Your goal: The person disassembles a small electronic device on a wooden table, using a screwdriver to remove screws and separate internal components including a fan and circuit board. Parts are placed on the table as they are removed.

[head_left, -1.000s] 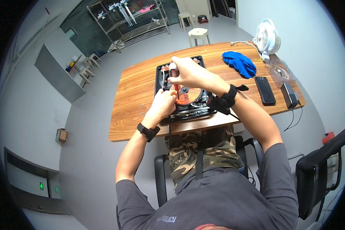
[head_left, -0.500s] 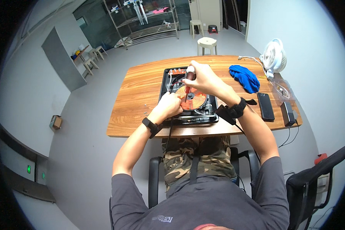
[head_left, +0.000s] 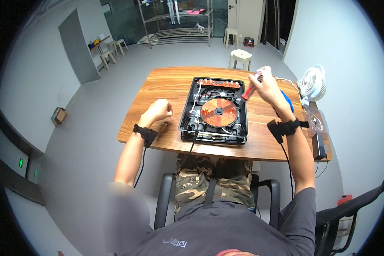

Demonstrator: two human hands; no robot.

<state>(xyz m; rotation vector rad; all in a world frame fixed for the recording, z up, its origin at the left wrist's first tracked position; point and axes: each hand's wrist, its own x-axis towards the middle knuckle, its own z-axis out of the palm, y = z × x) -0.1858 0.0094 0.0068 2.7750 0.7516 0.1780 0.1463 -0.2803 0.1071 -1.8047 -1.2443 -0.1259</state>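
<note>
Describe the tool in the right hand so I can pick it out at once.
Start at the wooden table and the opened black appliance with its round copper coil. Just past its far right corner, the right hand is raised, gripping a screwdriver. Its red handle, angled down toward the appliance, is the only slim red thing there; the cloth behind the hand is blue.

We sit at a wooden table (head_left: 166, 85) on a smooth grey floor (head_left: 85, 141). Beyond it stand a pale stool (head_left: 240, 55), metal shelves (head_left: 175, 21) before dark glass, and small stools (head_left: 111, 53) by a grey partition (head_left: 74, 42). A white wall (head_left: 333, 38) rises on the right.
</note>
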